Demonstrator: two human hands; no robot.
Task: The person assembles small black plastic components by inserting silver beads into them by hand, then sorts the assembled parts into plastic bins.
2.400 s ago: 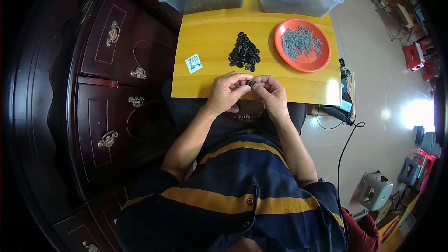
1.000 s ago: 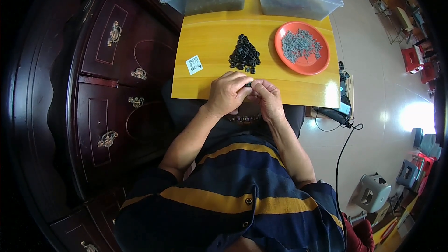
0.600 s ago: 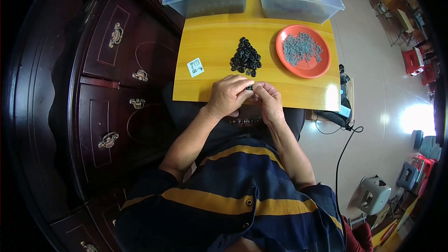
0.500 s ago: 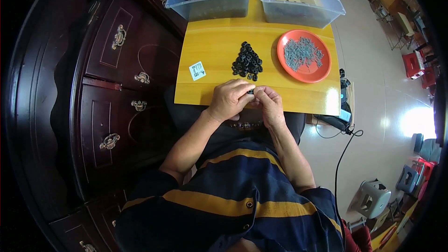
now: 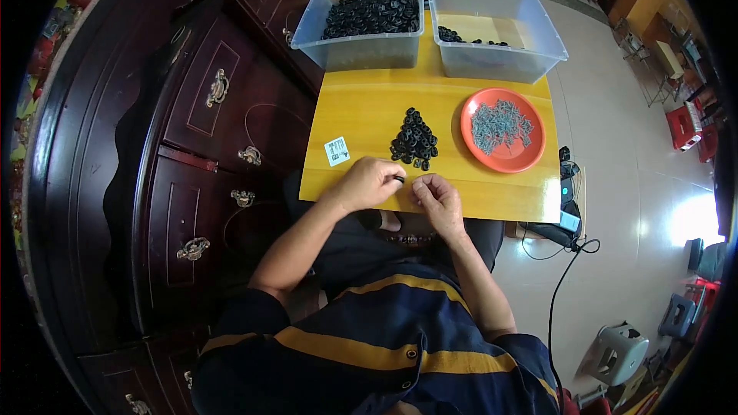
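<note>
My left hand (image 5: 367, 184) is at the table's near edge, thumb and fingers pinching a small black ring-like part (image 5: 399, 179). Just to its right, my right hand (image 5: 440, 198) has thumb and forefinger pressed together; anything between them is too small to make out. Beyond both hands lies a pile of black oval ring-like parts (image 5: 415, 138) on the yellow table (image 5: 361, 104). An orange-red plate (image 5: 513, 160) at the right holds many thin grey pin-like pieces (image 5: 500, 127).
Two clear plastic bins stand at the table's far side: the left bin (image 5: 369, 54) heaped with black parts, the right bin (image 5: 500, 65) with a few. A white printed label (image 5: 337, 151) lies at the left. Dark wooden drawers (image 5: 204, 131) flank the table; a black cable (image 5: 565, 284) hangs right.
My hands, together before, have come apart, and the black part now shows in the left fingers. The head view has shifted, so the table appears lower and more of the bins shows.
</note>
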